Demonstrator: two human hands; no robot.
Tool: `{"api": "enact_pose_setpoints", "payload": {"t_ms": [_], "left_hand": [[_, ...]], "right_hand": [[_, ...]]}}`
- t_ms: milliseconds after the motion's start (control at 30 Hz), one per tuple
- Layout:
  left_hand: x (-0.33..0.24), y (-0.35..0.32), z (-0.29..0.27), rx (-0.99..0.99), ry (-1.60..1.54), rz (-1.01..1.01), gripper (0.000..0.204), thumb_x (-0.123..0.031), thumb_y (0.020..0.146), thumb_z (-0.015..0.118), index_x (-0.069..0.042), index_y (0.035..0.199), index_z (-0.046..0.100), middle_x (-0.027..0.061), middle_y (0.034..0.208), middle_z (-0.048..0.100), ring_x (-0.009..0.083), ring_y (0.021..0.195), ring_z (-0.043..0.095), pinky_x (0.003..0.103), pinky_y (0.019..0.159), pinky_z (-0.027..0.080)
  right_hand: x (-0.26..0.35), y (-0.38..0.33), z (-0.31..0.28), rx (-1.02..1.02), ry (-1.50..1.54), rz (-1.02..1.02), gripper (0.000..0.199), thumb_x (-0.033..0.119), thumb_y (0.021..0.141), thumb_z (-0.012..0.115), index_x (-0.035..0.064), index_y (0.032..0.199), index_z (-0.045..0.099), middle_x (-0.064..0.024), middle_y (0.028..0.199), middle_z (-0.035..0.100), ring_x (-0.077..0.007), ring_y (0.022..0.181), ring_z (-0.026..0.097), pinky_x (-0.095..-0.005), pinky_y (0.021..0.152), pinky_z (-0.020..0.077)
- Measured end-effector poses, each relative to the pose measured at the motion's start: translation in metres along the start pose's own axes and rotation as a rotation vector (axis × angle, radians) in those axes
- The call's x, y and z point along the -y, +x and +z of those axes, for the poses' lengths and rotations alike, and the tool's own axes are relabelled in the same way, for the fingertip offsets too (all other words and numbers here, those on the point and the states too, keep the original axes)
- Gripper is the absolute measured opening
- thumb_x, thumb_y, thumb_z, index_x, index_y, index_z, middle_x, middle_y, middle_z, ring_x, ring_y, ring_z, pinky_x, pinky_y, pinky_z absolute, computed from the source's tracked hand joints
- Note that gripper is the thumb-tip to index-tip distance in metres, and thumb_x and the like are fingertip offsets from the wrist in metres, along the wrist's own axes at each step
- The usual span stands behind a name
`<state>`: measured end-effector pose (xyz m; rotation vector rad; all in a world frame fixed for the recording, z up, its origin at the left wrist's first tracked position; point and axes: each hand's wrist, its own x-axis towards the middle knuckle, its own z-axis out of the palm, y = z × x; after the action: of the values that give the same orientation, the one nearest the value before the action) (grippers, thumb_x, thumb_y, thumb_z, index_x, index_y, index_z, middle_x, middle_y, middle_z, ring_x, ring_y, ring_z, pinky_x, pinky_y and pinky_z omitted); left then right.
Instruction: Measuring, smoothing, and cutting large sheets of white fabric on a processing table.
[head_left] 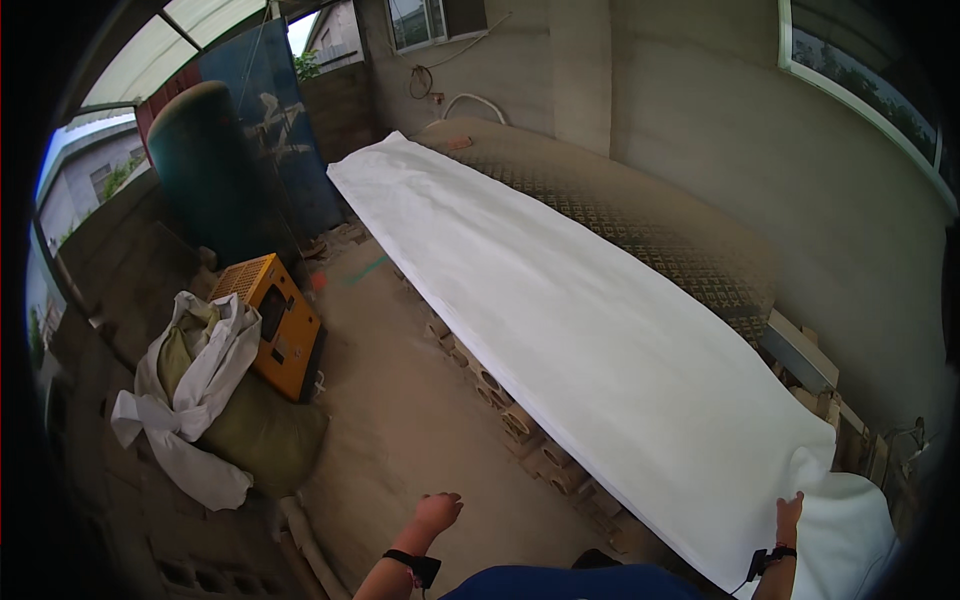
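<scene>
**White sheet laid along the long bench**

Here a long white fabric sheet point(560, 320) lies flat on a patterned platform point(660, 230) that rests on hollow blocks point(515, 420), running from the far wall to the near corner. The right hand point(790, 512) presses on the sheet's near edge, fingers flat, gripping nothing. The left hand point(438, 512) hangs loosely curled over the dusty floor point(410, 400), empty. Further left sit an orange machine point(278, 325), a stuffed sack with white cloth point(200, 390), and a dark green tank point(205, 165)

Bare floor point(400, 420) left of the white sheet point(560, 300) lies open; orange machine point(280, 325) and sacks point(215, 400) crowd its far side.
</scene>
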<state>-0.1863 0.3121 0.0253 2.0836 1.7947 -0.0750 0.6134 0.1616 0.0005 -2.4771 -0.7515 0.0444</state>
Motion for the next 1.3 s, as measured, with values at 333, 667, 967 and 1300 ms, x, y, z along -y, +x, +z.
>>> {"api": "enact_pose_setpoints", "payload": {"t_ms": [333,667,967,1300], "left_hand": [[0.172,0.126,-0.070,0.188,-0.091,-0.237,0.039,-0.040,0.088,0.052,-0.015,0.117,0.057,0.0128,0.108,0.064,0.0292,0.104,0.060,0.048,0.088,0.045],[0.493,0.116,-0.153,0.246,-0.302,-0.816,0.041,-0.036,0.086,0.057,-0.002,0.109,0.058,0.0185,0.110,0.061,0.0371,0.098,0.057,0.046,0.082,0.047],[0.655,0.527,-0.428,-0.090,-0.310,-0.204,0.030,-0.025,0.084,0.058,0.002,0.097,0.060,0.0231,0.085,0.064,0.0361,0.085,0.064,0.040,0.071,0.050],[0.494,0.922,-0.627,0.443,-0.774,0.277,0.065,-0.045,0.085,0.060,0.008,0.121,0.050,0.0130,0.104,0.062,0.0212,0.092,0.062,0.032,0.077,0.049]], "right_hand": [[0.501,0.008,0.250,0.169,0.588,-0.185,0.047,0.012,0.085,0.053,-0.0040,0.128,0.041,-0.0161,0.122,0.054,-0.0266,0.110,0.052,-0.0333,0.094,0.0401],[0.891,-0.104,0.420,0.537,0.898,-0.179,0.050,0.007,0.086,0.052,0.0002,0.133,0.039,-0.0129,0.125,0.052,-0.0225,0.114,0.051,-0.0317,0.096,0.0393],[1.171,-0.215,0.504,0.452,0.774,-0.157,0.064,0.012,0.081,0.057,0.0055,0.140,0.033,-0.0149,0.116,0.057,-0.0201,0.097,0.056,-0.0314,0.085,0.0452],[1.419,-0.320,0.661,0.714,0.999,-0.267,0.069,0.009,0.084,0.055,0.0064,0.145,0.024,-0.0122,0.123,0.051,-0.0180,0.099,0.052,-0.0311,0.088,0.0429]]}}
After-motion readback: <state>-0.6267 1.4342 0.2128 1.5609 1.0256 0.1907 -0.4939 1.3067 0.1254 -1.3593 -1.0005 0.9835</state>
